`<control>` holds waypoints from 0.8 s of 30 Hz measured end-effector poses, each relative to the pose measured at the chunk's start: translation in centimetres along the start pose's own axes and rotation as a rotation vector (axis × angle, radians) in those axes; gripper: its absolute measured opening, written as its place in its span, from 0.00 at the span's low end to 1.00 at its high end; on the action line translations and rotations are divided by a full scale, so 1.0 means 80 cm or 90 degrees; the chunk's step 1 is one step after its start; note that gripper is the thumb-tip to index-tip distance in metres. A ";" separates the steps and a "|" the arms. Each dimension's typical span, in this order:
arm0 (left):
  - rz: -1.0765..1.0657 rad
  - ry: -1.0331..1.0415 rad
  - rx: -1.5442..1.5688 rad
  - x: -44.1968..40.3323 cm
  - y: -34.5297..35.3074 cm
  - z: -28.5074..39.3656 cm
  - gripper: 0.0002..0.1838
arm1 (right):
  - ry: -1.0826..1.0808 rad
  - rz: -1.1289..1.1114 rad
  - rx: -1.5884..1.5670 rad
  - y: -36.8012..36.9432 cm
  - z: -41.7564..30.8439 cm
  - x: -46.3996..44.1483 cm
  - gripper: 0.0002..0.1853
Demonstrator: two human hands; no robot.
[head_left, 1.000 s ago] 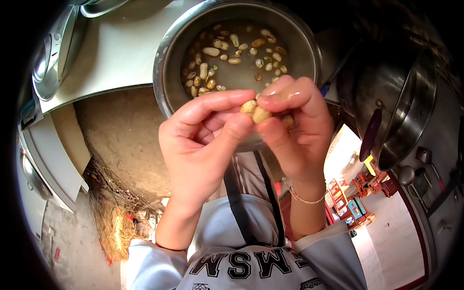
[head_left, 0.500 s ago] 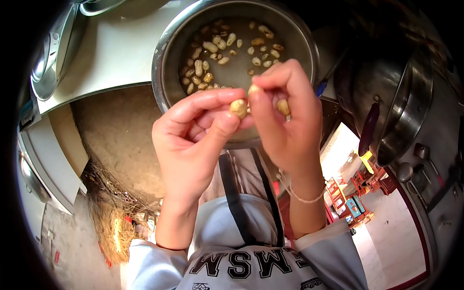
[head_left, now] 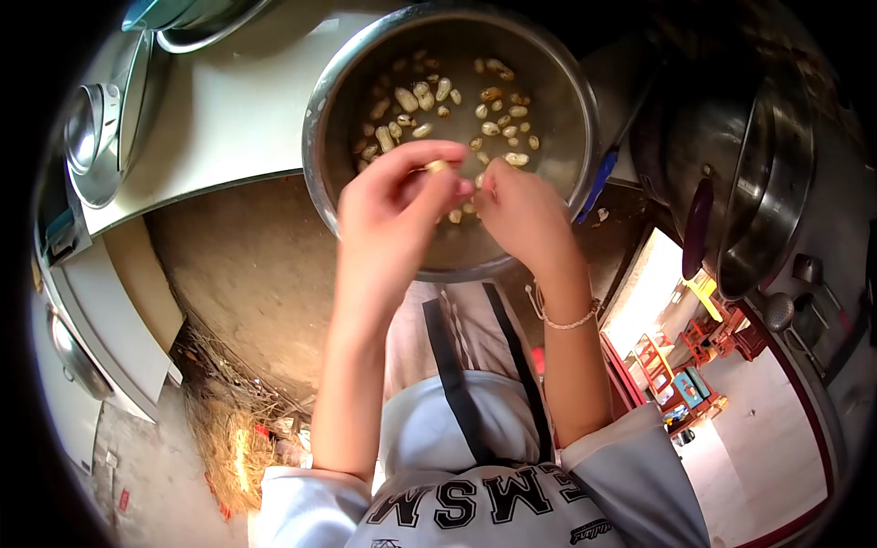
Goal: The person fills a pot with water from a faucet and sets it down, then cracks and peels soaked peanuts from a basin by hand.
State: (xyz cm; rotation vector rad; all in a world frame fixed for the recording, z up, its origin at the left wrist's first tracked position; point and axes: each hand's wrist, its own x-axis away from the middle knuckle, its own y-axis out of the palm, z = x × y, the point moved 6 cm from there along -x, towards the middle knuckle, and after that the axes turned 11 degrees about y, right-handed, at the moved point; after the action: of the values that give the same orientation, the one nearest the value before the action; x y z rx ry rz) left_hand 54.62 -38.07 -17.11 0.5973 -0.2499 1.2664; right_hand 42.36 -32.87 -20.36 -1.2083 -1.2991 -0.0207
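A wide metal basin point(head_left: 315, 137) holds water with several peanuts in their shells point(head_left: 406, 100) in it, some single and some double-lobed. Over its near part, my left hand point(head_left: 393, 196) is closed, pinching a pale peanut point(head_left: 438, 166) between thumb and fingers. Close beside it, my right hand point(head_left: 530, 212) is also closed, knuckles up and fingertips pointing down toward the water. Its fingers hide whatever they grip. The two hands nearly touch at the fingertips.
A pale countertop point(head_left: 228, 110) with metal bowls point(head_left: 87, 137) lies to the left. A blue-handled tool point(head_left: 598, 183) rests right of the basin. A large dark wok point(head_left: 763, 201) and ladles point(head_left: 779, 312) are farther right. Straw point(head_left: 242, 452) lies on the floor at lower left.
Both hands have moved farther out and lower over the basin. My right hand has turned its fingers downward, and the peanuts seen in it earlier are hidden. The camera view has shifted slightly.
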 end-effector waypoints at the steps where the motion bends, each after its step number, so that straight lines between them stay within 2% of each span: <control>1: -0.048 0.021 -0.143 -0.018 0.004 -0.026 0.08 | -0.001 0.002 -0.003 0.000 0.000 0.000 0.09; 2: -0.078 0.045 -0.313 -0.036 0.013 -0.048 0.08 | 0.018 0.015 -0.001 -0.001 0.003 -0.001 0.10; 4: -0.111 0.274 -0.718 -0.066 0.037 -0.074 0.11 | 0.051 0.008 0.004 -0.001 0.004 -0.004 0.12; 5: -0.108 0.312 -0.735 -0.079 0.042 -0.085 0.11 | 0.046 0.017 -0.002 -0.002 0.001 -0.006 0.12; 7: -0.100 0.204 -0.781 -0.099 0.039 -0.085 0.09 | 0.058 0.009 -0.001 -0.004 0.002 -0.002 0.12; 9: 0.003 0.375 -0.710 -0.093 0.034 -0.059 0.10 | 0.055 0.012 -0.025 -0.009 0.002 0.002 0.12; 10: 0.018 0.301 -0.669 -0.094 0.024 -0.066 0.14 | 0.057 0.020 -0.028 -0.007 0.004 0.001 0.12; 11: 0.045 0.341 -0.652 -0.091 0.017 -0.067 0.13 | 0.059 0.028 -0.034 -0.004 0.005 0.001 0.12; 13: 0.010 0.157 -0.468 -0.095 -0.002 -0.094 0.11 | 0.054 0.045 -0.041 -0.001 0.005 0.000 0.12; 14: 0.002 0.041 -0.182 -0.086 0.004 -0.094 0.09 | 0.059 0.049 -0.047 -0.001 0.005 0.000 0.12; 15: -0.018 -0.029 -0.117 -0.081 0.008 -0.083 0.08 | 0.064 0.054 -0.054 -0.002 0.004 -0.002 0.12; 17: -0.009 0.017 0.019 -0.074 0.010 -0.064 0.11 | 0.070 0.062 -0.073 -0.004 0.003 -0.001 0.12; 21: -0.012 0.035 -0.001 -0.045 0.016 -0.024 0.12 | 0.061 0.056 -0.131 -0.005 0.004 0.002 0.13; 23: -0.014 0.103 -0.078 -0.037 0.020 -0.005 0.12 | 0.044 0.056 -0.162 -0.002 0.006 0.000 0.13; 24: -0.015 0.082 -0.095 -0.036 0.018 -0.007 0.11 | 0.029 0.052 -0.182 0.000 0.008 0.000 0.13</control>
State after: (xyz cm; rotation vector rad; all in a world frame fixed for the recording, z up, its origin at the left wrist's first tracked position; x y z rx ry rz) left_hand 52.31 -39.84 -18.60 0.3880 -0.2268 1.2461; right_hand 41.93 -32.46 -20.49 -1.4947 -1.2349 -0.1798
